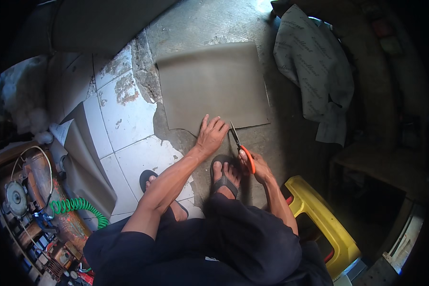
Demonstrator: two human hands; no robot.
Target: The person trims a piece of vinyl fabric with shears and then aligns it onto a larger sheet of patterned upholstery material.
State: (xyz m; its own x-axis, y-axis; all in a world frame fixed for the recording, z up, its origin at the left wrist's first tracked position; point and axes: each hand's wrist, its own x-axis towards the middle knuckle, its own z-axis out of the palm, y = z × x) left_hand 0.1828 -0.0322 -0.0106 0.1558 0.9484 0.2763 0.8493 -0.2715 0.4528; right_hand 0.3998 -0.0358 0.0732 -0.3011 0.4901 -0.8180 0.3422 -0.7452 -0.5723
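A grey-brown sheet of material point(212, 83) lies on the floor with an uneven near edge. My left hand point(210, 137) rests on that edge, its fingers stretched out and slightly apart. My right hand point(255, 167) grips a pair of scissors with orange handles point(248, 156); the blades point away from me, their tips at the sheet's edge beside my left fingertips. Below my hands are my feet in dark flip-flops.
Broken white tiles point(121, 114) meet bare concrete. At left are a folded sheet point(86, 169) and rusty compressor point(45, 186) with green coiled hose point(74, 206). At right lie a crumpled printed sheet point(310, 71), a yellow plastic stool point(338, 243) and dark wooden furniture point(372, 164).
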